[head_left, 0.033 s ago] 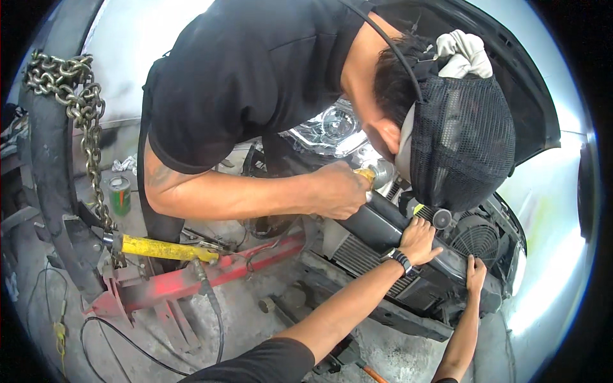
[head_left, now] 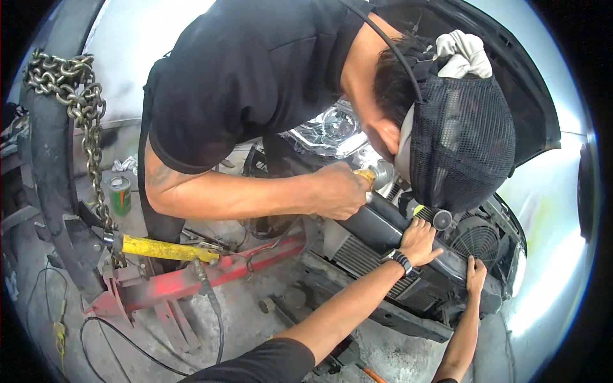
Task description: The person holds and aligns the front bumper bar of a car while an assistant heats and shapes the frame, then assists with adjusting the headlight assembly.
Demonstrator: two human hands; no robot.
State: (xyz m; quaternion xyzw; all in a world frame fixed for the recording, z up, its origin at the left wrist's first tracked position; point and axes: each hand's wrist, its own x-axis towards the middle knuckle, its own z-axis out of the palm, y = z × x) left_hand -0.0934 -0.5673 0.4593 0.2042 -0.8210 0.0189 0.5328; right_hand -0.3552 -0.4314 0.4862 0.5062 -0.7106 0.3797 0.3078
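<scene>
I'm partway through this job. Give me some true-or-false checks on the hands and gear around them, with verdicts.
1. The left hand is on the dark beam. True.
2. The watch is worn on the right arm. False: the watch is on the left arm.
3. The right hand is by the beam's right end. True.
4. The green can lies on its side. False: the green can stands upright.
5. The yellow cylinder is left of the beam. True.

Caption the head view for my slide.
Left hand and right hand on a dark bar as a co-worker grips a yellow tool.
</scene>
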